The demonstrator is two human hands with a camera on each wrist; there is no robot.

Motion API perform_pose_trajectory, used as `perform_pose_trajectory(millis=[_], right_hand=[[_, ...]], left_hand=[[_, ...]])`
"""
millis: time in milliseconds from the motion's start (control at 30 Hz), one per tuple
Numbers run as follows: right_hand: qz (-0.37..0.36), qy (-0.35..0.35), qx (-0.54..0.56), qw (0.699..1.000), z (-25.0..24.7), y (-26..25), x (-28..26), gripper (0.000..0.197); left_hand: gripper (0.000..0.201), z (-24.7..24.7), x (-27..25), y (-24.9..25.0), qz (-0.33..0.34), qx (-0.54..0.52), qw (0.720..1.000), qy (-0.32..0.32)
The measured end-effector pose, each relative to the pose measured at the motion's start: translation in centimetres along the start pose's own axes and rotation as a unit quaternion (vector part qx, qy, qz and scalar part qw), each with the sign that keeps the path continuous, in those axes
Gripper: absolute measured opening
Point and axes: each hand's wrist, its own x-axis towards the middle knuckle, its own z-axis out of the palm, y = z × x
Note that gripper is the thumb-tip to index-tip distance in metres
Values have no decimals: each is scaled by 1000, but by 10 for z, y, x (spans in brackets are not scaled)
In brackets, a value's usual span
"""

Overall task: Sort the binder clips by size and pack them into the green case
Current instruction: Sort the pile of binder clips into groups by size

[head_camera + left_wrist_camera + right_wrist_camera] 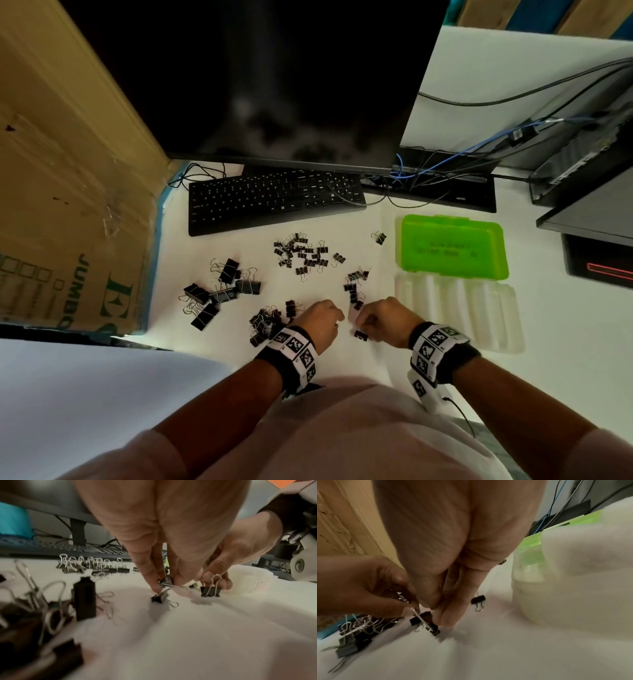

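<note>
while left hand (154, 536) pinches small clip (160, 598), right hand (447, 547) curled, grip unclear

On the bench (342, 359), clip piles (298, 255) lie before the keyboard (274, 200), the open case (452, 246) to their right, the box (68, 205) at far left.

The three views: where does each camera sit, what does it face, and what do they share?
Head: above the desk, facing down on sorted binder clips, green case, both forearms.
Left wrist: behind the left hand, facing its fingertips on a small clip.
Right wrist: behind the right hand, facing the cardboard.
Shared: both wrist views show both hands meeting at the clips.
</note>
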Motion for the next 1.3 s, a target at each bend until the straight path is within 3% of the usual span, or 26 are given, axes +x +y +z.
perform_pose_trajectory(millis=[267,400,500,600,767,867,1000,1133,1300], right_hand=[[29,-2,28,999,15,4,-8,13],[24,0,42,999,8,3,-13,16],[20,85,35,996,-10,2,-4,20],[38,189,15,981,-23,-2,9,18],[57,109,-97,988,-15,-22,31,28],[76,95,-142,982,-10,-24,36,21],[84,99,-72,989,-13,-22,32,20],[104,113,84,985,-28,-26,5,18],[106,29,-7,994,-20,-14,-16,26]], left_hand=[[38,22,-13,9,1,-91,996,-6],[51,17,-12,6,-4,-124,992,-13],[58,8,-13,2,0,-132,991,8],[45,-6,-4,5,10,-133,989,64],[67,-22,38,8,16,-76,993,93],[56,-21,53,11,38,-14,997,65],[30,-16,58,10,12,-19,997,78],[32,-14,53,2,-1,-84,992,96],[34,-29,34,-7,18,-123,989,76]])
